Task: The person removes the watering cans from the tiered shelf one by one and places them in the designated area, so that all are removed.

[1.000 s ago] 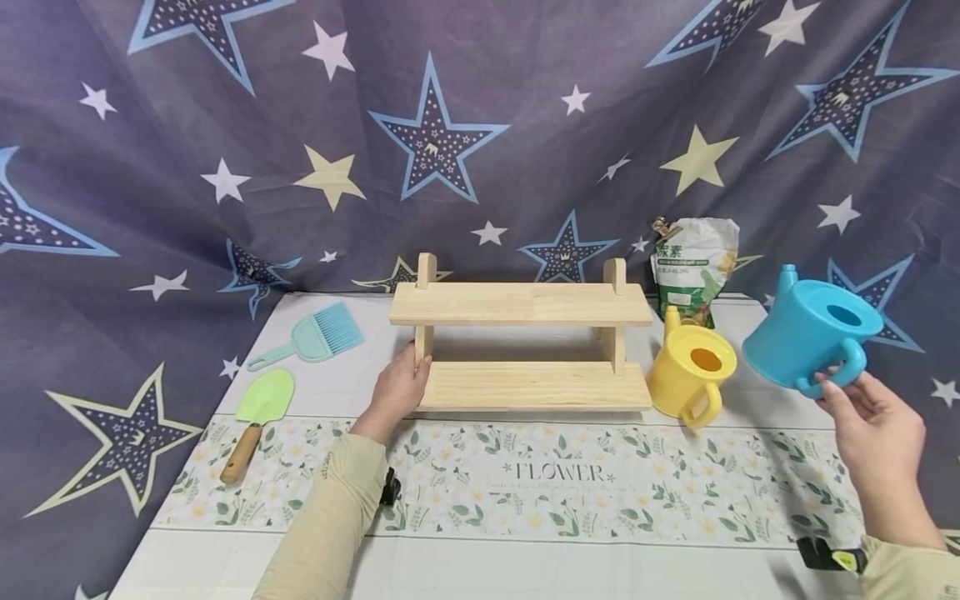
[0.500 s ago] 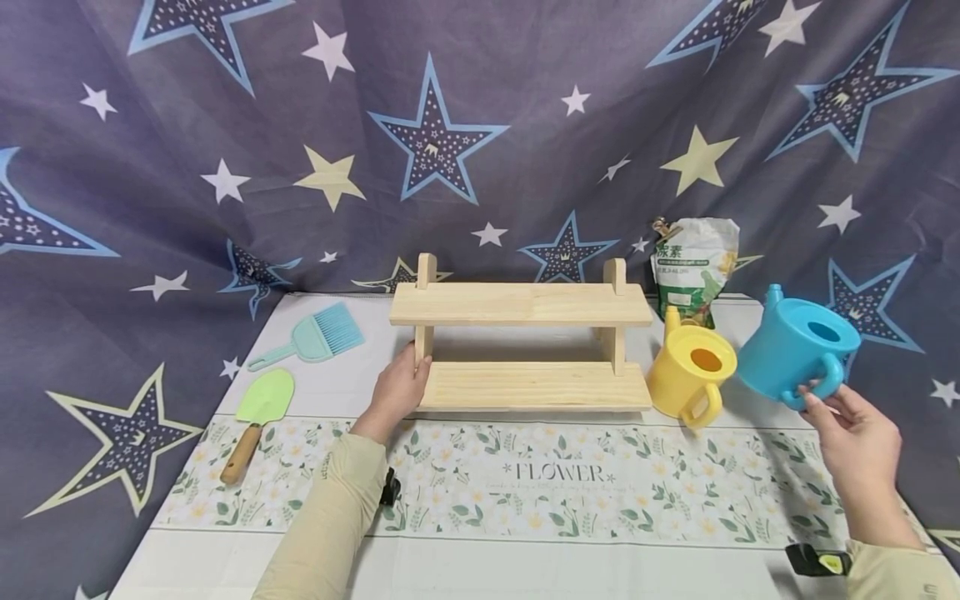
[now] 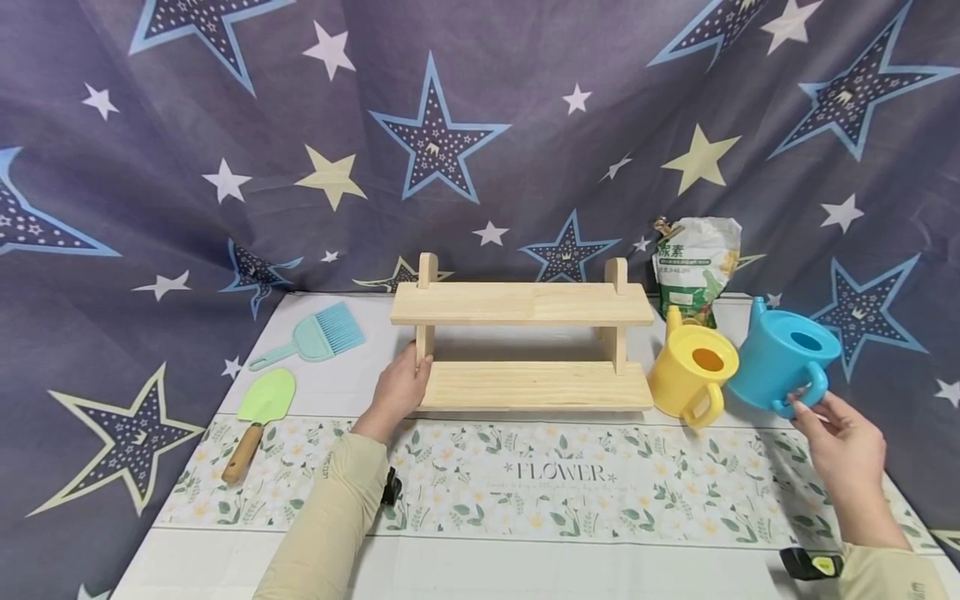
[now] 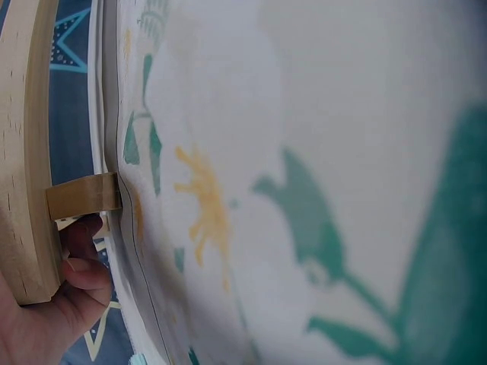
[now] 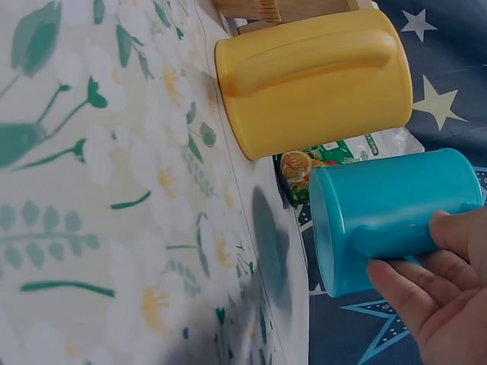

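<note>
My right hand (image 3: 847, 446) pinches the handle of a blue watering can (image 3: 780, 358), spout pointing away. In the right wrist view this watering can (image 5: 396, 205) hangs just off the table, its shadow beneath. Beside it on the left stands a yellow watering can (image 3: 686, 379), spout also away. At the left end of a two-tier wooden shelf (image 3: 525, 304), my left hand (image 3: 397, 387) grips the lower board. Curled fingers (image 4: 87, 277) reach round that board's end (image 4: 30, 236) in the left wrist view.
A clipped white and green pouch (image 3: 697, 267) stands behind the yellow can. On the left lie a small teal brush and dustpan (image 3: 311, 337) and a green trowel (image 3: 266, 396) with a wooden handle. A star-patterned curtain (image 3: 480, 167) hangs behind the table.
My right hand has brought the blue watering can left and down, close beside the yellow one. My left hand and the wooden shelf have stayed put.
</note>
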A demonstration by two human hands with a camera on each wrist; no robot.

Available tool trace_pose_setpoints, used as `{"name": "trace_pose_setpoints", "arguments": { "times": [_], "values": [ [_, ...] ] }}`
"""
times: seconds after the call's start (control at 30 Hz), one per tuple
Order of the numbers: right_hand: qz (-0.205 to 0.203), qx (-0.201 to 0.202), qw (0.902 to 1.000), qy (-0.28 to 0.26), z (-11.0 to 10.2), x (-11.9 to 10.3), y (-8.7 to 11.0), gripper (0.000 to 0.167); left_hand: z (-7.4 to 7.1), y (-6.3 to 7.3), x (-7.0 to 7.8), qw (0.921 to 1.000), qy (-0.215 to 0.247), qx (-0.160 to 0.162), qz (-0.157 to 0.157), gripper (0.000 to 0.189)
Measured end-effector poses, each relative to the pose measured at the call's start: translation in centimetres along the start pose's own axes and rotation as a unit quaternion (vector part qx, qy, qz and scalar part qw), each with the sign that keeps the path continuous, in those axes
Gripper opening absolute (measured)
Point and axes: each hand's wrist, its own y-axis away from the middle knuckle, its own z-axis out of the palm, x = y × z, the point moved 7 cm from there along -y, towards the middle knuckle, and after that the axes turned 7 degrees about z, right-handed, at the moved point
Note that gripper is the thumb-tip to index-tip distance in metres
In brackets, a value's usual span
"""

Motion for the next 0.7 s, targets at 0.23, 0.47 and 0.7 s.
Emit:
{"name": "trace_pose_setpoints", "arguments": {
  "times": [0.23,0.47,0.7],
  "values": [
    [-0.012,-0.006,0.9999,0.001,0.5,0.2,0.0,0.049,0.0,0.1,0.1,1.0,-0.005,-0.003,-0.002,0.05],
    [-0.034,-0.008,0.9993,0.014,0.9,0.1,0.1,0.044,0.0,0.1,0.1,1.0,-0.007,0.0,0.001,0.049],
    [-0.043,-0.017,0.9986,0.027,1.6,0.2,0.1,0.044,0.0,0.1,0.0,0.9999,-0.011,-0.001,0.002,0.049]
  ]
}}
